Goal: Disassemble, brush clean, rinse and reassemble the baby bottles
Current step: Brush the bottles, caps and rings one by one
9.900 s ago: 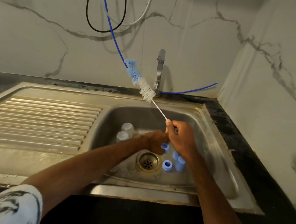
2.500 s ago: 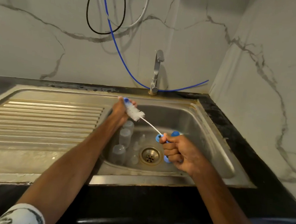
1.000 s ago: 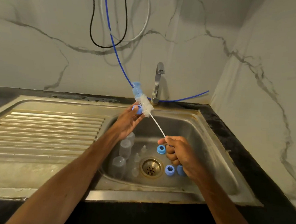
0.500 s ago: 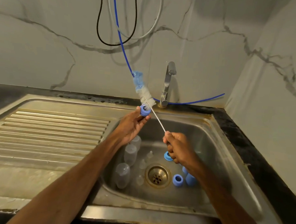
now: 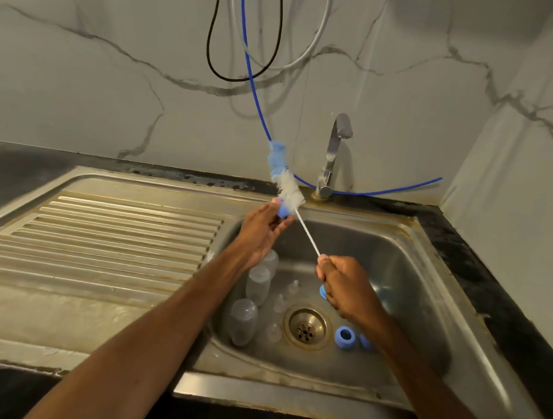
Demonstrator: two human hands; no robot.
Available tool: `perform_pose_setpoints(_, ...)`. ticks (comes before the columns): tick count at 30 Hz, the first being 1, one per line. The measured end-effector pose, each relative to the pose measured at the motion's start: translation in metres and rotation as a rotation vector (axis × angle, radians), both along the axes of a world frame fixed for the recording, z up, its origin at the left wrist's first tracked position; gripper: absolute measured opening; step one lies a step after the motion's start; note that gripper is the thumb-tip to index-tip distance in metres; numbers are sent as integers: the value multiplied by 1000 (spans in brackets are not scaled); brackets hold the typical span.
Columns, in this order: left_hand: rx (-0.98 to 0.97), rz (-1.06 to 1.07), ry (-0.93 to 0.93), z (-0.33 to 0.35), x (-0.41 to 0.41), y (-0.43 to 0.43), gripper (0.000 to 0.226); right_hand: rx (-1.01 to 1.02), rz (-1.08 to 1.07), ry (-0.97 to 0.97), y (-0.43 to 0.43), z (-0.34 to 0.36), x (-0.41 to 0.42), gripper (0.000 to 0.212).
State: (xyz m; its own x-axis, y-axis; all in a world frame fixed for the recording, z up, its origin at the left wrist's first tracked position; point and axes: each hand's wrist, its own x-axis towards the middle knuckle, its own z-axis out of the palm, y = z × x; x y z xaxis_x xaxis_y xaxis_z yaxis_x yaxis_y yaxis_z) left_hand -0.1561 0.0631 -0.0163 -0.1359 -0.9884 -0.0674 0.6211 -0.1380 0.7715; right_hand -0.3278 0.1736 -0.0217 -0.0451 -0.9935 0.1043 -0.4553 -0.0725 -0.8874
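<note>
My left hand [image 5: 261,231] holds a blue bottle ring [image 5: 282,210] above the sink's back left corner. My right hand [image 5: 348,286] grips the thin white handle of a bottle brush [image 5: 289,187]. The brush's white and blue bristles stick up past the ring, touching it. In the sink basin [image 5: 403,280] stand clear bottles [image 5: 258,285], one more lower left [image 5: 243,324], with small clear teats [image 5: 279,302] beside them. A blue ring [image 5: 344,338] lies right of the drain [image 5: 307,328]; another blue part [image 5: 323,292] is half hidden under my right hand.
A ribbed steel draining board [image 5: 107,239] lies left of the basin. The tap [image 5: 334,154] stands at the back, its spout over the basin. A blue hose [image 5: 253,80] and black and white cables hang on the marble wall. Dark counter [image 5: 477,268] borders the sink on the right.
Both hands rose from the basin. My left hand picked up a blue ring, and the brush now sits against it with the bristles above the ring. The camera has moved closer.
</note>
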Motion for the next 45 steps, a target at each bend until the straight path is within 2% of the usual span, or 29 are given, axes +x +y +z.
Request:
perform_pose_setpoints(4,27,38,5,-3,14,-6,35,-25,37,105,10,-2,4,48)
perform_pose_setpoints(8,-3,-34,-58,1,-7,6,29,-40,-39,27,-9,7,10,48)
perform_pose_setpoints(13,74,94,51,-4,9,-7,34,18,89,88,15,-5,6,46)
perform_pose_setpoints(17,67,-9,67,3,-3,3,29,-9,25,61,-4,9,13,48)
perform_pose_setpoints(21,46,89,110,1,13,-9,22,28,60,90,12,-4,8,47)
perform_pose_setpoints(24,38,100,34,-5,16,-13,29,61,52,113,10,-1,6,47)
perform_pose_setpoints(28,6,76,4,-2,1,-7,35,61,31,15,4,11,7,45)
perform_pose_setpoints(32,64,95,16,-4,13,-12,25,49,107,87,23,6,5,44)
perform_pose_setpoints(37,80,33,161,2,-1,0,43,51,46,-60,10,15,11,44)
perform_pose_setpoints(41,82,94,150,1,6,-5,39,78,58,-98,18,12,8,43)
perform_pose_setpoints(43,87,128,175,-1,10,-6,38,80,62,-60,18,10,6,43)
perform_pose_setpoints(45,56,71,113,1,5,1,35,31,32,18,11,9,6,46)
